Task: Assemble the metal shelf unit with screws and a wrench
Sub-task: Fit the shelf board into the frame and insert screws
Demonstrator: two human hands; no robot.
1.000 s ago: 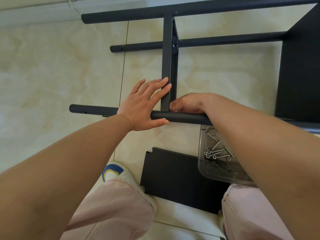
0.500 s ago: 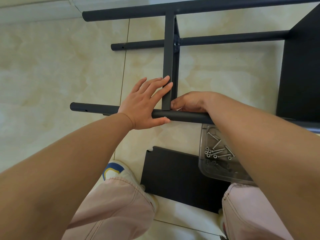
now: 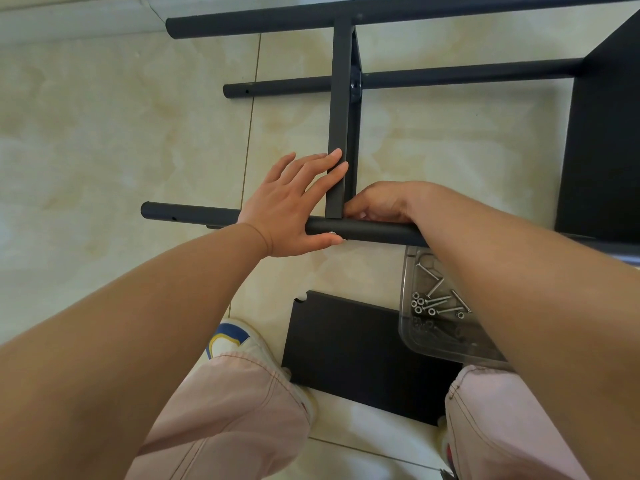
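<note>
Two hands: both at the joint of the metal shelf frame (image 3: 343, 109), head view only.
Left hand (image 3: 291, 206): laid flat and spread on the near tube (image 3: 377, 232); fingers (image 3: 329, 169) reaching up against the crossbar (image 3: 337, 133), thumb under the tube; nothing clasped.
Right hand (image 3: 377, 202): curled behind the near tube, just right of the crossbar foot; fingertips hidden, grip not determinable.
Screw head (image 3: 333, 233): small, bright, on the near tube beside the left thumb.
Frame position: lying on the tiled floor (image 3: 104, 133), three tubes across, dark panel (image 3: 606, 133) at right.
Loose shelf panel (image 3: 360, 351): flat on the floor between the knees.
Clear tray (image 3: 433, 341): partly on the loose panel, under the right forearm.
Screws (image 3: 438, 301): loose in the tray with nuts.
Wrench: not identifiable.
</note>
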